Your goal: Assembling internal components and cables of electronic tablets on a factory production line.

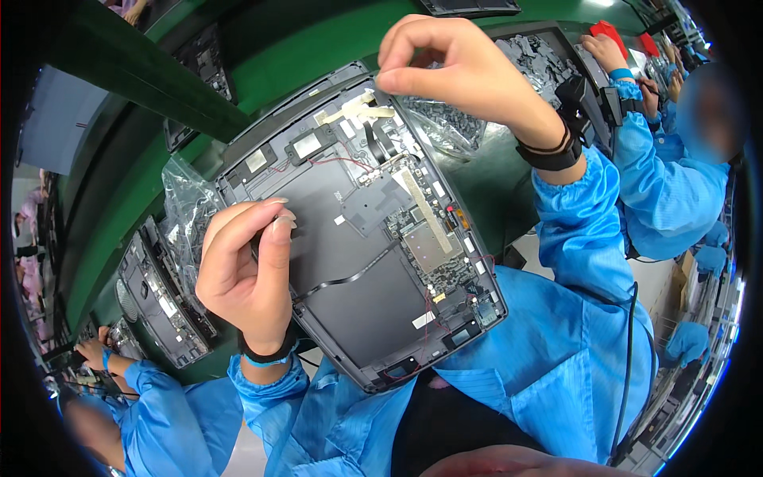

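Note:
A dark grey tablet housing (318, 215) lies tilted in front of me with its inside showing. A circuit board (445, 274) with a beige strip across it sits along its right side. Small speaker modules (308, 146) and thin red wires are near the far edge. At the far right corner of the housing, by beige tape pieces (362, 107), my right hand (445, 67) has thumb and fingers pinched. My left hand (246, 266) hovers over the housing's left part, thumb and index fingertips drawn together. Whatever either pinch holds, if anything, is too small to make out.
Clear plastic bags lie left (191, 191) and right (449, 131) of the housing, the right one with small dark parts. Beyond it stands a tray (548, 36) of dark pieces. More housings (159, 302) stand at left. A green post (143, 71) rises far left. Co-workers sit on both sides.

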A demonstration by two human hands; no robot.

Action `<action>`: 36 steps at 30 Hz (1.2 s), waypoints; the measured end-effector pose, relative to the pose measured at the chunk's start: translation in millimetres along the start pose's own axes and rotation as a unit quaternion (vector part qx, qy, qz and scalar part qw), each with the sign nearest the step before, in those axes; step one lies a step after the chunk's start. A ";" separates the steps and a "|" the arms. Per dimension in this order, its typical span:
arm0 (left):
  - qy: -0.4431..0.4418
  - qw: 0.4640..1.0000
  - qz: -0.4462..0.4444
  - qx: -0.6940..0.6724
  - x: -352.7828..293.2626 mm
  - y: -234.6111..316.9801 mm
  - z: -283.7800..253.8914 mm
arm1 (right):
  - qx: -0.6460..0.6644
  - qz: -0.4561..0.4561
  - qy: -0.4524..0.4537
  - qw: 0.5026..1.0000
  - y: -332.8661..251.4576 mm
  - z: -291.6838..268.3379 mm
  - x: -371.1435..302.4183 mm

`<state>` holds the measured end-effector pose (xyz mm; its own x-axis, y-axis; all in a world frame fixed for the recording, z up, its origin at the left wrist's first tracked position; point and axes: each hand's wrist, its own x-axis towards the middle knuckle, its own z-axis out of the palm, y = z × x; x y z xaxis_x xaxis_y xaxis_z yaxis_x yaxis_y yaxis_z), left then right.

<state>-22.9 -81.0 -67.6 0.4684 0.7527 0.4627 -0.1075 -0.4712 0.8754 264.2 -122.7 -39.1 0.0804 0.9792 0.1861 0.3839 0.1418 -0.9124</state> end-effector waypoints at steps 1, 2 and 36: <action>0.003 1.000 -0.009 -0.010 -1.0 0.0 0.2 | -0.103 -0.050 -0.019 0.993 0.2 0.5 2.9; 0.003 1.000 -0.008 -0.010 -1.8 -0.4 0.4 | -0.205 -0.098 -0.038 0.973 0.2 1.6 4.5; -0.061 0.980 -0.154 -0.113 30.7 32.1 -11.9 | -0.124 -0.196 0.053 0.971 -59.4 52.6 -17.3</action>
<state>-22.4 -67.5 -23.7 0.6085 0.7764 0.1640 -0.1296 -0.1066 0.9858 191.7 -140.4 -7.2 -0.0271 0.8345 0.5504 0.6130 0.4488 -0.6503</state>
